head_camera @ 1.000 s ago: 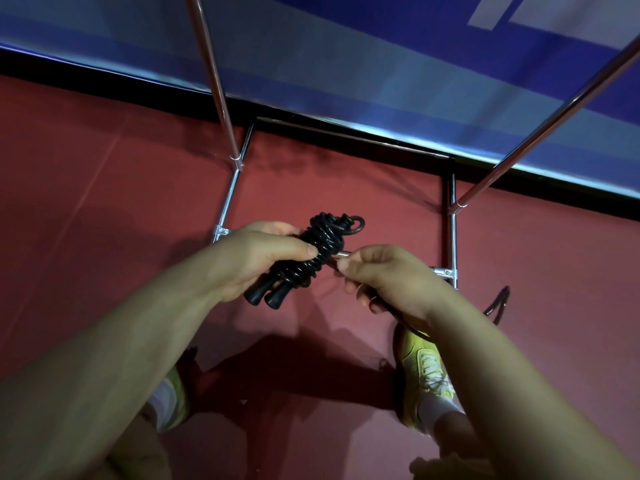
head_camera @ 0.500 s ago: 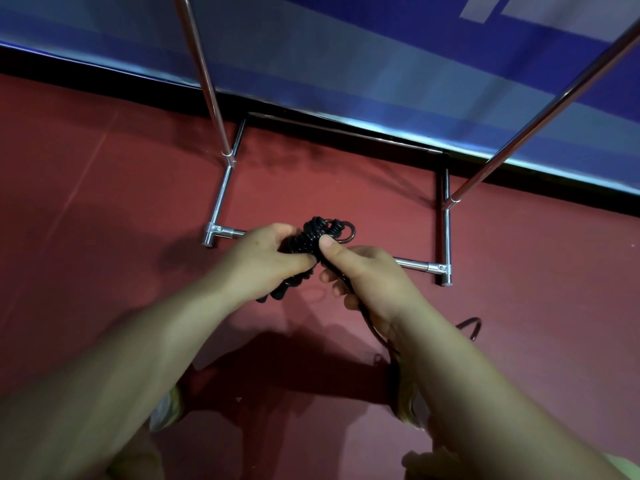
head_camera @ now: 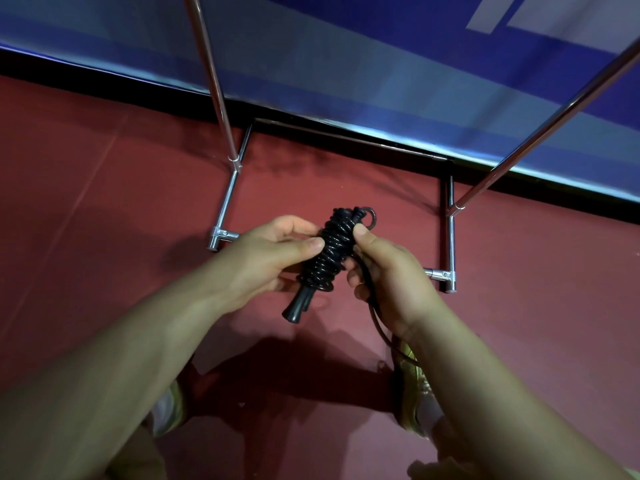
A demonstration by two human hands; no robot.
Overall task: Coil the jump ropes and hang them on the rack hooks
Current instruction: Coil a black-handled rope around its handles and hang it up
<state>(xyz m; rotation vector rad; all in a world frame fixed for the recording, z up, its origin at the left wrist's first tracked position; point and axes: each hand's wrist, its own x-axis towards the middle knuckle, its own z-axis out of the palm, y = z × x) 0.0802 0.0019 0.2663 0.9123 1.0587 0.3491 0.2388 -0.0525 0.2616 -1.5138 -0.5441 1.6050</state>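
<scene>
A black jump rope is wound into a tight bundle around its handles, whose ends stick out below. My left hand grips the bundle from the left, thumb on top. My right hand holds it from the right, thumb pressed near the top, with the loose rope tail running through the palm and down past my wrist. A small loop stands out at the bundle's top. The chrome rack stands just beyond my hands; no hooks are in view.
The rack's base frame lies on the red floor, with two upright poles rising left and right. A blue and white banner wall is behind it. My yellow shoes are below my arms.
The bundle has turned more upright and its handle ends now show below my left hand. My right thumb has moved up onto the bundle's top, and the tail hangs along my wrist.
</scene>
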